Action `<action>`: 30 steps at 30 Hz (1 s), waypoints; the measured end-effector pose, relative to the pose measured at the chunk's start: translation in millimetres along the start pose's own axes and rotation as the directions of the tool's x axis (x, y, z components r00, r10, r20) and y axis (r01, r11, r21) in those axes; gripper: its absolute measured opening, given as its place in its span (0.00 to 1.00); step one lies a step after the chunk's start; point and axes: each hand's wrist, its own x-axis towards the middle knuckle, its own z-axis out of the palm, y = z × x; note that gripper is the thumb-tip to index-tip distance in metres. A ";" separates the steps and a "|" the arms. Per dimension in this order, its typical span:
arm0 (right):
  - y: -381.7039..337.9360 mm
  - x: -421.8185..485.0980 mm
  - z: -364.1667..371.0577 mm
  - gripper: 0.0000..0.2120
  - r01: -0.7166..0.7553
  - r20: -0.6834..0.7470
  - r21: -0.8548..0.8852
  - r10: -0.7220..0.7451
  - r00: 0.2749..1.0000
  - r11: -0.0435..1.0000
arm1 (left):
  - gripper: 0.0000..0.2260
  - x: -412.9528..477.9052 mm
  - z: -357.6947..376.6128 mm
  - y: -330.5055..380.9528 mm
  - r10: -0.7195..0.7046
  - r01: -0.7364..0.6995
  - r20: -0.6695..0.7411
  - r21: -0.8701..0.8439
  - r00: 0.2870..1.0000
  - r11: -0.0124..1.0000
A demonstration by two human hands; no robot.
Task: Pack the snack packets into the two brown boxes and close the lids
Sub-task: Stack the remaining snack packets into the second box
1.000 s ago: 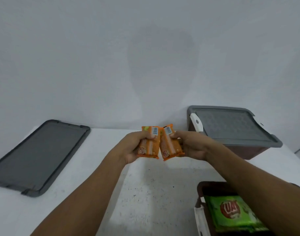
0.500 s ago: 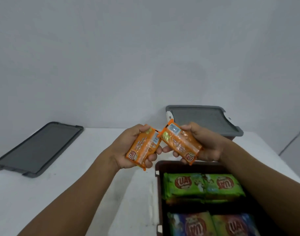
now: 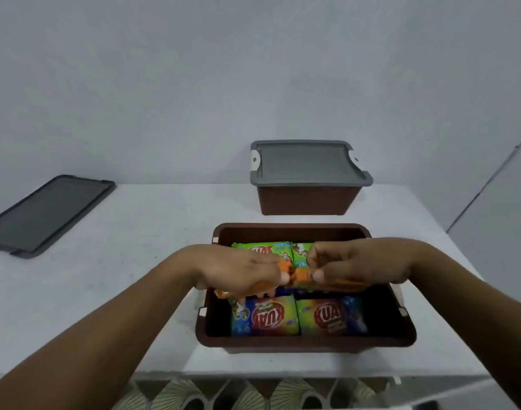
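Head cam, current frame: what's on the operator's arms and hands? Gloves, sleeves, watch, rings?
Nothing worn that shows. The left hand and right hand are bare, with no gloves. The left forearm and right forearm are bare up to the frame edge: no sleeve, watch or band at either wrist. No ring is visible, though the fingers are motion-blurred, so a thin one could be missed.

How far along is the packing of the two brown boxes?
Done: the far brown plastic box has its grey lid on. In hand: left hand and right hand each hold an orange snack packet over the open near brown box. Remaining: drop them in, fit the loose dark grey lid.
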 end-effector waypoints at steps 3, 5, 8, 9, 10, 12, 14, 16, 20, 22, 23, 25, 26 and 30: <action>6.3 -6.5 18.1 0.10 0.017 -0.015 -0.313 -0.023 1.000 0.949 | 0.25 -2.2 20.2 6.7 0.038 -0.023 -0.040 0.326 0.998 0.945; 8.0 -8.4 28.7 0.12 -0.019 -0.061 -0.461 -0.010 0.998 0.887 | 0.28 -0.5 30.7 6.3 0.091 -0.022 -0.111 0.510 0.990 0.860; 15.7 -3.5 41.3 0.17 -0.036 -0.093 -0.524 -0.016 0.995 0.851 | 0.33 3.3 44.0 6.2 0.121 0.018 -0.179 0.624 0.976 0.781; 18.0 -1.3 42.7 0.19 -0.027 -0.104 -0.536 -0.034 0.994 0.844 | 0.34 6.5 47.9 5.2 0.131 0.026 -0.200 0.633 0.971 0.773; 18.4 -0.2 42.8 0.21 -0.017 -0.111 -0.536 -0.051 0.992 0.844 | 0.34 9.5 50.5 3.8 0.137 0.030 -0.220 0.620 0.966 0.784; 15.8 -0.4 39.9 0.25 -0.011 -0.108 -0.499 -0.049 0.993 0.867 | 0.34 12.0 50.3 2.8 0.121 0.027 -0.233 0.547 0.965 0.837; 13.2 -0.5 34.2 0.29 -0.009 -0.088 -0.471 -0.036 0.995 0.882 | 0.32 9.6 40.0 2.6 0.123 -0.010 -0.205 0.477 0.971 0.879; 13.1 3.3 29.9 0.29 -0.020 -0.057 -0.477 -0.008 0.998 0.879 | 0.26 6.7 25.4 1.3 0.111 -0.040 -0.166 0.378 0.980 0.925; 17.5 12.8 26.1 0.27 -0.080 0.046 -0.566 0.129 0.991 0.820 | 0.24 13.4 11.4 2.7 -0.034 0.033 -0.006 0.410 0.999 0.912; 15.4 14.0 22.4 0.25 -0.076 0.111 -0.604 0.178 0.978 0.794 | 0.28 19.6 10.7 6.8 -0.109 0.038 0.108 0.520 0.988 0.853; 13.2 13.7 20.6 0.25 -0.078 0.129 -0.619 0.199 0.971 0.782 | 0.29 21.7 9.8 8.1 -0.123 0.023 0.149 0.543 0.981 0.840; 9.6 13.1 18.5 0.26 -0.082 0.141 -0.644 0.223 0.964 0.761 | 0.30 23.2 6.4 8.6 -0.126 -0.003 0.213 0.519 0.969 0.855; 8.9 13.1 18.0 0.26 -0.075 0.146 -0.656 0.224 0.964 0.751 | 0.30 22.7 5.0 8.5 -0.121 -0.014 0.235 0.505 0.964 0.863; 10.5 14.8 18.6 0.27 -0.070 0.152 -0.673 0.230 0.961 0.736 | 0.28 22.8 6.0 7.6 -0.107 -0.058 0.277 0.526 0.955 0.848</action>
